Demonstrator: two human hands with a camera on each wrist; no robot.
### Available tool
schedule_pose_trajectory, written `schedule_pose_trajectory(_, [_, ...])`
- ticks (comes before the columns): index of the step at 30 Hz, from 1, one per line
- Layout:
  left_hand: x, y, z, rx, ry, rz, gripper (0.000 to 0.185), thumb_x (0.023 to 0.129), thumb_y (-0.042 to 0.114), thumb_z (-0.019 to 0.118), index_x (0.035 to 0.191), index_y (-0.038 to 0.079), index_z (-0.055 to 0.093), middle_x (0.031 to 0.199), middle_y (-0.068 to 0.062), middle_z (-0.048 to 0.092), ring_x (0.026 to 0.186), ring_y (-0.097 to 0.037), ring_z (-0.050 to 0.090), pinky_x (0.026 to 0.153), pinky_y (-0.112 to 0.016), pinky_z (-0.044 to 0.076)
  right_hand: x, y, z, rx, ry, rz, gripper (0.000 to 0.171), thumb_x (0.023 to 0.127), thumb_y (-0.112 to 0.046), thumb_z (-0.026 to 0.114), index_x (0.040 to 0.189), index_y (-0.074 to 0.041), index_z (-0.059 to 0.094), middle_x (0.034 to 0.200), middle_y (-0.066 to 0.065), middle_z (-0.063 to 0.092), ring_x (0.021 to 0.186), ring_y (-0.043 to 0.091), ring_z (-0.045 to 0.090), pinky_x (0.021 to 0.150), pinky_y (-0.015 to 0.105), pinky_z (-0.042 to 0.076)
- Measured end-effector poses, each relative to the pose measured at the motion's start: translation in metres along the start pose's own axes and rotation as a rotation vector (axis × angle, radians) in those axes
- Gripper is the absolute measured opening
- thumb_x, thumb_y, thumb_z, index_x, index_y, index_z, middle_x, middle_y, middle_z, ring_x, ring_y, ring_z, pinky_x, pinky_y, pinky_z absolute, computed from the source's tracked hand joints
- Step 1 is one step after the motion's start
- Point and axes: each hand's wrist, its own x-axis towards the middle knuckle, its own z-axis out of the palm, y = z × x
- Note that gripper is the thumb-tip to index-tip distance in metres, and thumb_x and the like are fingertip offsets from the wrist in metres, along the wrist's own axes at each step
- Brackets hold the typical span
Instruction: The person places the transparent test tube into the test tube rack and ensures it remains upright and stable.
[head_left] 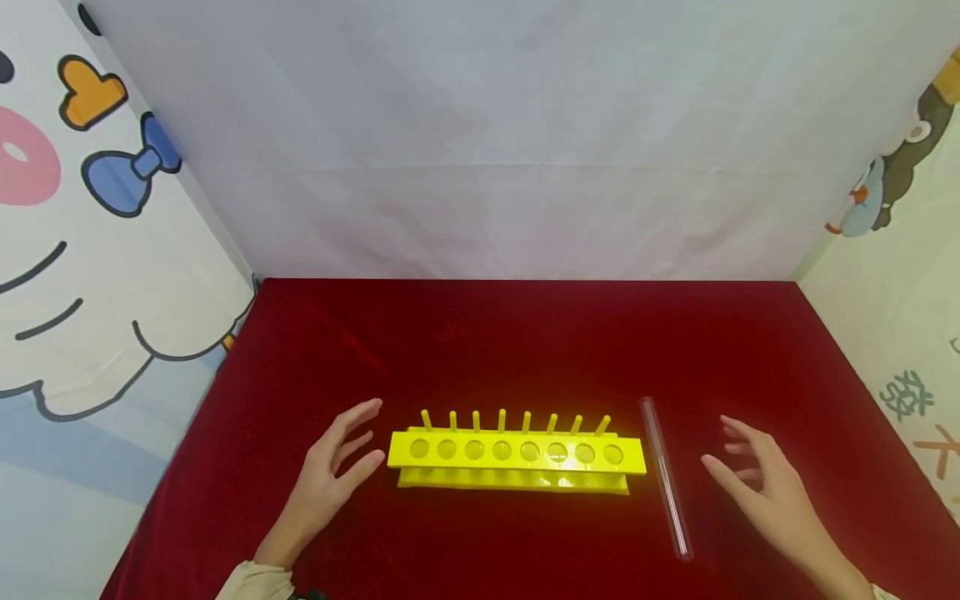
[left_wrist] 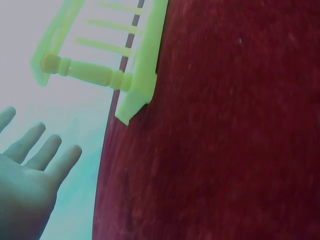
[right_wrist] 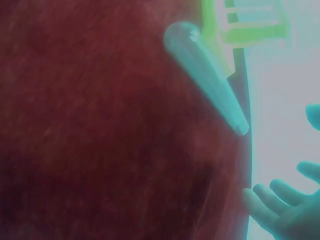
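A yellow test tube rack (head_left: 517, 482) with a row of round holes and upright pegs behind them stands on the red cloth. Its end post and side show in the left wrist view, where the rack (left_wrist: 95, 74) is tilted across the top. Just right of the rack lies a clear glass test tube (head_left: 666, 483), also seen in the right wrist view as a pale tube (right_wrist: 207, 75). My left hand (head_left: 330, 475), fingers spread and relaxed, is beside the rack's left end. To the right of the tube my right hand (head_left: 765, 483) has loosely bent fingers and holds nothing.
Red cloth (head_left: 525, 350) covers the table. A white curtain (head_left: 510, 150) hangs behind it, and printed cloths with cartoon figures form the left wall (head_left: 90, 250) and right wall (head_left: 885, 333).
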Motion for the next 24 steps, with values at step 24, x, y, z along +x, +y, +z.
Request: schedule_pose_trajectory(24, [-0.001,-0.009,0.023,-0.17,-0.056,-0.119,0.036,0.096,0.008,0.055,0.131,-0.001,0.049,0.127,-0.014,0.054,0.111,-0.017,0.055,0.085,-0.027,0.051,0.009,-0.016,0.018,0.041,-0.003,0.0,0.057,0.088,-0.024,0.068,0.138,-0.008,0.043,0.129,0.012,0.05,0.1,0.003,0.05,0.071,0.011,0.046])
